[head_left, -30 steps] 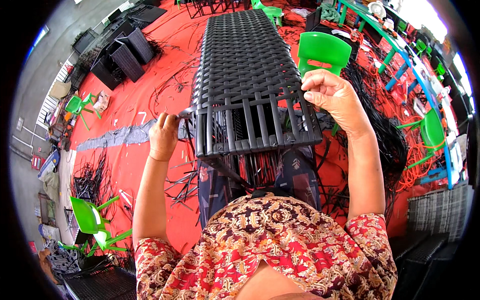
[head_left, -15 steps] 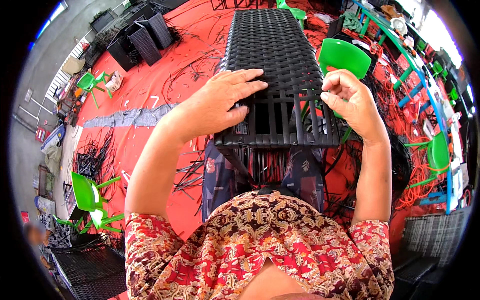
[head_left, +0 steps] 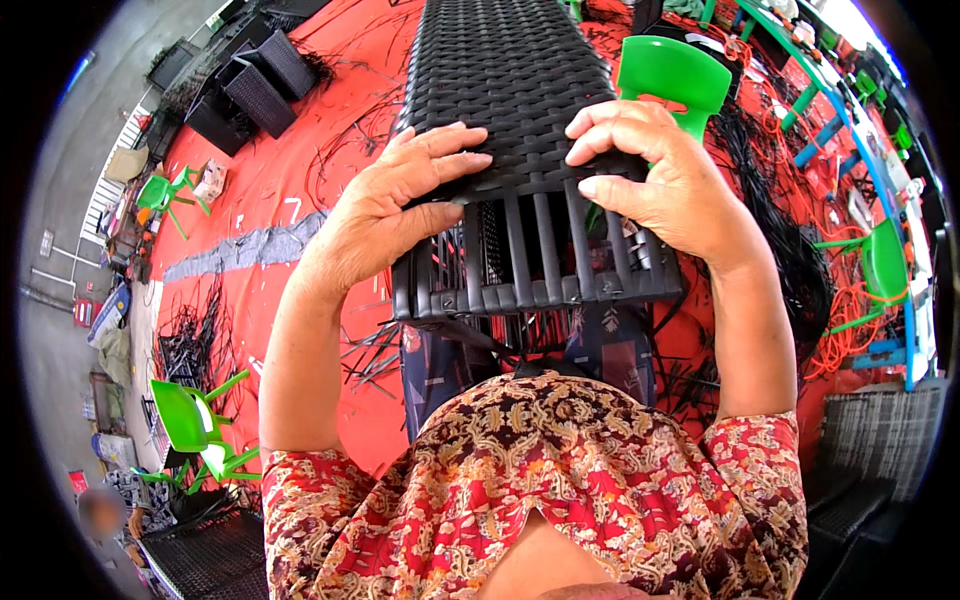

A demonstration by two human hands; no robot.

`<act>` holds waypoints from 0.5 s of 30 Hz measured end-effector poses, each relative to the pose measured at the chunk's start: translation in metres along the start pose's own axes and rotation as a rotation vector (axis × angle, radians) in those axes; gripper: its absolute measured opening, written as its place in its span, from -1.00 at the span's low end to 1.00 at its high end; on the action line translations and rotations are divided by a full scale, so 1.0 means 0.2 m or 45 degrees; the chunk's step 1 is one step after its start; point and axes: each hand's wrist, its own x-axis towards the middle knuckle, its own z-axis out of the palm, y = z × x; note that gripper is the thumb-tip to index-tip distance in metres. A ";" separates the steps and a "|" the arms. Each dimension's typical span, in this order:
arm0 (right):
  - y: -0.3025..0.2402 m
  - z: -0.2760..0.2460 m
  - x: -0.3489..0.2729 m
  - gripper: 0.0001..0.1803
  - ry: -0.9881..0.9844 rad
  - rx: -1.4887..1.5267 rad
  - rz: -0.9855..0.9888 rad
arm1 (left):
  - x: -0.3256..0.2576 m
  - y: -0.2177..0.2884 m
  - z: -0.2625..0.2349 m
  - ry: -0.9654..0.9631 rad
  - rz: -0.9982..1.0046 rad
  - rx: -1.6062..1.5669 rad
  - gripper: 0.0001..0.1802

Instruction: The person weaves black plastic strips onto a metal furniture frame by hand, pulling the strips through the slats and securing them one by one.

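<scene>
A long piece of black wicker weave (head_left: 505,100) stretches away from me over a frame. At its near end, bare black upright strips (head_left: 548,245) run down to a wrapped black rim (head_left: 530,293), with gaps between them. My left hand (head_left: 385,205) lies on the left edge of the weave, fingers apart and stretched over it, thumb along its near border. My right hand (head_left: 665,175) rests on the right side, its fingers bent and apart on the weave and its thumb low by the strips. Whatever lies under the fingers is hidden.
A green chair (head_left: 675,80) stands just beyond my right hand. Black strands (head_left: 775,230) lie heaped at right, near orange cord (head_left: 855,325). More green chairs (head_left: 180,415) stand at left on the red floor covering (head_left: 330,125). Dark wicker pieces (head_left: 255,90) stand far left.
My right hand has opened from a pinch at the right edge and come inward onto the weave. My left hand has moved slightly left and down. The whole view has shifted a little.
</scene>
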 end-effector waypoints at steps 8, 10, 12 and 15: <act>0.07 0.11 -0.04 -0.83 0.170 0.125 0.043 | 0.19 0.19 -0.02 -0.006 0.141 -0.085 -0.55; 0.11 0.16 -0.05 -0.80 0.305 0.745 0.122 | 0.34 0.20 0.09 0.078 0.335 0.129 -0.54; 0.15 0.21 -0.09 -0.74 0.643 1.444 0.176 | 0.43 0.19 0.19 0.058 0.491 0.341 -0.55; 0.21 0.23 -0.23 -0.80 1.001 1.758 0.678 | 0.46 0.15 0.23 -0.145 0.436 0.462 -0.57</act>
